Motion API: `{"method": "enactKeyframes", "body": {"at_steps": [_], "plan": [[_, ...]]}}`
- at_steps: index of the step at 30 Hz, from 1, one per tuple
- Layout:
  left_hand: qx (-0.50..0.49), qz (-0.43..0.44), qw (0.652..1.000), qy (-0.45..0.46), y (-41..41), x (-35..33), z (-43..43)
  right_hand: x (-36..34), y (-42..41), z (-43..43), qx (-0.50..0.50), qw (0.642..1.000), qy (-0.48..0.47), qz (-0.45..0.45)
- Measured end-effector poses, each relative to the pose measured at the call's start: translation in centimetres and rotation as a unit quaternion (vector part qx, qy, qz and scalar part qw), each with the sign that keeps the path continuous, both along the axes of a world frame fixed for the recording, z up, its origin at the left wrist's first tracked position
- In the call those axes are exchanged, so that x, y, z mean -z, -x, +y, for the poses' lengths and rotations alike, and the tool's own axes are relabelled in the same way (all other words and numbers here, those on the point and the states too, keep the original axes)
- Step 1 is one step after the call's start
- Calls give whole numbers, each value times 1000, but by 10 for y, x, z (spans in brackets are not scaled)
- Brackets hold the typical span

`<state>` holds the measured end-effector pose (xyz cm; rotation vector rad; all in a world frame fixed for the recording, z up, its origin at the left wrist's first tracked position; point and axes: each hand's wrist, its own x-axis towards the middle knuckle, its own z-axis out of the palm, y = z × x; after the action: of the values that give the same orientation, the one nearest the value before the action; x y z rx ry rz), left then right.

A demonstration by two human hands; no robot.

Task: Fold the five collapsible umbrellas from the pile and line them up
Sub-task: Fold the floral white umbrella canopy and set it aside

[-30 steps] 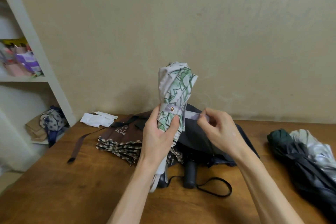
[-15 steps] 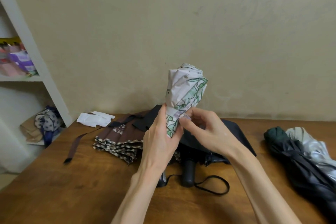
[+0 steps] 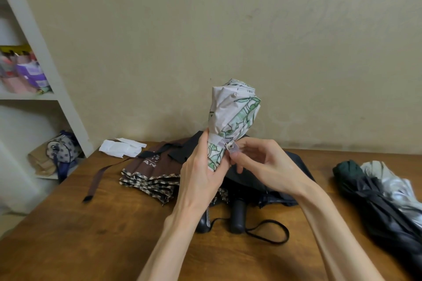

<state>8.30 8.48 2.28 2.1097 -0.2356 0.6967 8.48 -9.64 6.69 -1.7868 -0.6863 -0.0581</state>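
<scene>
Five umbrellas are before you, on or just above the wooden surface. Largest is the black umbrella, spread loose across the middle toward the far edge, with its black handle pointing at the near edge and a thin wrist loop lying beside it. Along the right edge you have a dark green umbrella and a silver umbrella, both bundled, lying side by side and touching. Left of the black one lies the brown umbrella with a checked border, pleated flat, its dark tie trailing toward the left edge. Near the far left corner sits some folded white paper.

You hold the leaf-print umbrella upright above the black one, its canopy rolled into a tight bundle. Your left hand grips its lower part, fingers curled round the fabric. Your right hand pinches the end of the pale strap that circles the bundle, thumb and fingertips closed on the tab where the metal snap sits. You cannot tell from here whether the snap is fastened.
</scene>
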Motion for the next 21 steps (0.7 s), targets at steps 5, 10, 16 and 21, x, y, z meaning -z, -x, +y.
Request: {"method": "enactKeyframes", "body": {"at_steps": [5, 10, 16, 21], "plan": [[-10, -8, 1000, -8, -1, 1, 1, -2, -2, -1, 6, 1000, 16, 5], [-16, -23, 1000, -10, 3, -3, -4, 2, -4, 12, 77, 997, -23, -11], [-27, -33, 999, -3, 5, -6, -4, 8, -7, 16, 168, 984, -42, -50], [-27, -56, 997, -41, 9, -7, -9, 5, 0, 19, 182, 975, 41, -120]]}}
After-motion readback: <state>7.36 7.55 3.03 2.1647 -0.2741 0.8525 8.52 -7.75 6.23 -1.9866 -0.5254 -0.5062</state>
